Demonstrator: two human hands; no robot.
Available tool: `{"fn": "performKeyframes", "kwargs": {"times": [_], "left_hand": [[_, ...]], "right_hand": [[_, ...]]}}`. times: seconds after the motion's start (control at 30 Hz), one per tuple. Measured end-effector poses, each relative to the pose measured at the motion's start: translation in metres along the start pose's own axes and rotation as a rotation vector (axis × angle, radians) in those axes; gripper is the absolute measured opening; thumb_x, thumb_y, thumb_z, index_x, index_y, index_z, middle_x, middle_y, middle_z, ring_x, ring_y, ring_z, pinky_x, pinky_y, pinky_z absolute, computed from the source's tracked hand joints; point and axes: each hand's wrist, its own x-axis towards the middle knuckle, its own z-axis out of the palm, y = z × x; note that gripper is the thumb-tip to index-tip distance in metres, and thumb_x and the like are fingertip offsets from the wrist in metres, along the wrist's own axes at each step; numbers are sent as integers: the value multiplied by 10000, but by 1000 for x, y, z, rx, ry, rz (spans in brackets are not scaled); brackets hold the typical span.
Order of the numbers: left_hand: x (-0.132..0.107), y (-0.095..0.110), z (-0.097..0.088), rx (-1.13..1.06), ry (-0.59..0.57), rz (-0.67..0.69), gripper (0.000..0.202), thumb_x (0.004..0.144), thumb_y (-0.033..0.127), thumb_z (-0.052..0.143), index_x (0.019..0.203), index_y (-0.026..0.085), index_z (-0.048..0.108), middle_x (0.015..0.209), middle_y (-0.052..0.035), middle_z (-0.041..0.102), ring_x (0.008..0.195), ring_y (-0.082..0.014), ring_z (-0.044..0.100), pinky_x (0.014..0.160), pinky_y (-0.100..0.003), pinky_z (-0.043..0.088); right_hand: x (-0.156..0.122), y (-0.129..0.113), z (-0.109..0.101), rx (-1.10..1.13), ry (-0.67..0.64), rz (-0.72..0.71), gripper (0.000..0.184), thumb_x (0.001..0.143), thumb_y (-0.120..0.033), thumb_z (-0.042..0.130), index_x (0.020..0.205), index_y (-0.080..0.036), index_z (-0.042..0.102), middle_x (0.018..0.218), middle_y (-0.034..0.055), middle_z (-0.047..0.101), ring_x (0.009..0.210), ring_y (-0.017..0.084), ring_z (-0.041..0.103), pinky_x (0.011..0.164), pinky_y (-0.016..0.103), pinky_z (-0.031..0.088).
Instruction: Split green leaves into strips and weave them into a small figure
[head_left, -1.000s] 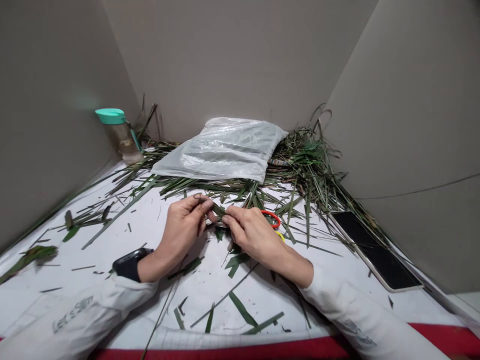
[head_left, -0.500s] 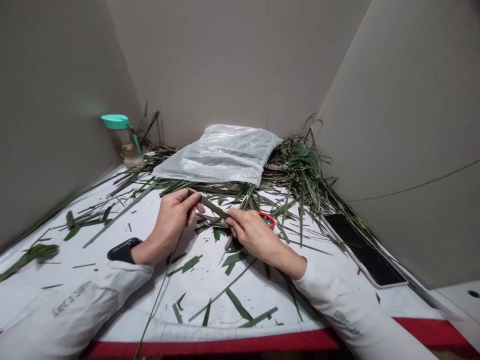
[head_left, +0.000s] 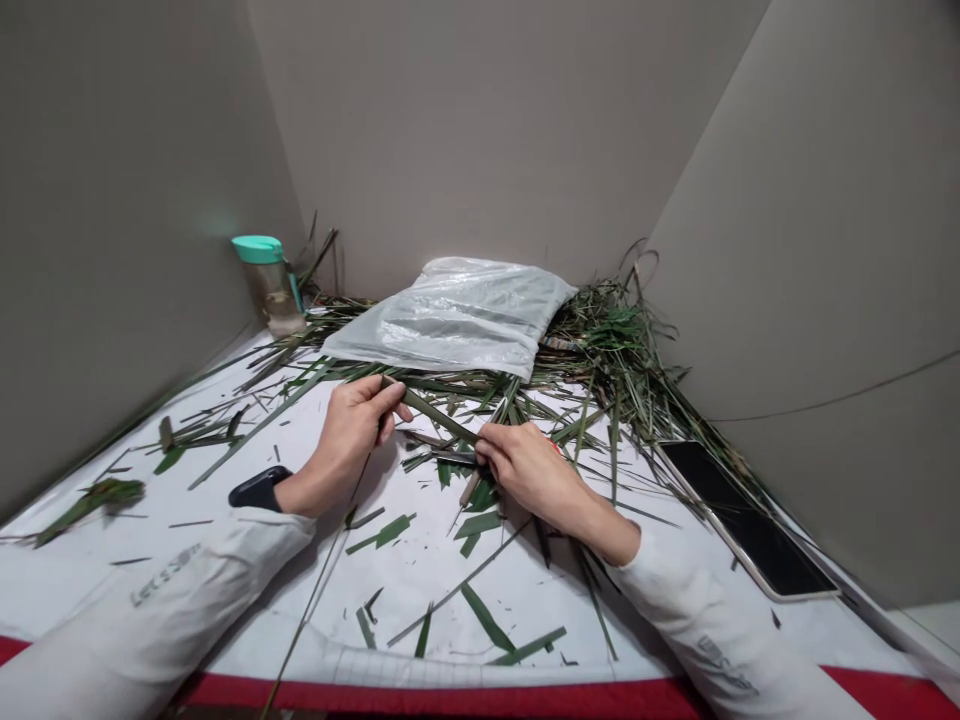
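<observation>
A long, narrow green leaf strip [head_left: 441, 415] is stretched between my two hands above the table. My left hand [head_left: 358, 420] pinches its left end between thumb and fingers. A thin stalk [head_left: 315, 600] trails from below this hand to the table's front edge. My right hand [head_left: 529, 475] grips the strip's other end, fingers closed. Partly under the right hand lie scissors; a metal blade [head_left: 456, 457] shows, and a bit of orange handle [head_left: 556, 449] peeks out behind. Cut leaf pieces [head_left: 480, 522] are scattered below and around the hands.
A white plastic bag [head_left: 457, 315] lies on a heap of long leaves [head_left: 615, 335] along the back wall. A bottle with a turquoise lid [head_left: 266, 285] stands back left. A phone [head_left: 746, 520] lies at right. White sheeting [head_left: 262, 570] covers the table, over red cloth [head_left: 450, 695].
The whole view has shifted, so everything sits a little further right and lower. My right hand has moved slightly away from the left, showing more of the strip between them.
</observation>
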Motion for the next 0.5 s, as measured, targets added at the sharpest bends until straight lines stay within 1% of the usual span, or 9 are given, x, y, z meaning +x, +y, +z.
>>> {"fn": "performKeyframes", "kwargs": {"times": [0.1, 0.17, 0.23, 0.33, 0.4, 0.43, 0.5], "left_hand": [[2, -2, -2, -4, 21, -6, 303, 829, 312, 613, 570, 158, 634, 339, 50, 432, 313, -65, 309, 371, -222, 196], [4, -2, -3, -13, 39, -11, 293, 833, 294, 601, 572, 162, 618, 345, 52, 436, 319, -66, 317, 370, -219, 192], [5, -2, -4, -20, 49, -13, 286, 835, 276, 596, 573, 162, 609, 351, 54, 442, 324, -64, 319, 370, -216, 191], [4, 0, -3, -23, 41, -21, 283, 838, 267, 606, 579, 153, 619, 351, 53, 446, 324, -57, 307, 370, -211, 187], [2, 1, -2, -30, 30, -34, 291, 845, 267, 605, 579, 148, 620, 349, 51, 446, 322, -54, 300, 370, -207, 185], [1, 2, -2, -36, 23, -44, 299, 851, 269, 600, 578, 147, 617, 346, 50, 442, 320, -53, 297, 369, -206, 184], [-1, 3, -1, -54, 1, -74, 313, 862, 277, 587, 578, 147, 607, 340, 52, 426, 314, -53, 288, 367, -204, 180]], "right_hand": [[0, 3, 0, 36, -56, -40, 302, 980, -118, 431, 713, -183, 556, 730, 14, 651, 679, 131, 536, 680, 262, 303], [0, 3, -1, 55, -69, -46, 289, 979, -121, 430, 723, -185, 549, 750, 10, 652, 701, 130, 537, 692, 259, 308], [0, 2, -2, 63, -54, -23, 276, 956, -91, 434, 708, -186, 510, 733, 7, 626, 675, 128, 506, 681, 267, 298], [3, 1, -6, 68, -10, 37, 299, 909, -32, 432, 659, -194, 418, 663, -4, 542, 613, 125, 414, 657, 289, 270], [4, 3, -8, 90, -4, 58, 314, 896, -22, 428, 638, -198, 395, 642, -8, 503, 608, 127, 385, 661, 295, 273], [4, 4, -10, 113, -17, 60, 313, 900, -32, 428, 634, -195, 407, 649, -5, 505, 618, 128, 398, 668, 292, 287], [4, 7, -12, 184, -86, 50, 293, 926, -88, 425, 654, -186, 473, 657, -1, 527, 622, 127, 455, 666, 276, 338]]}}
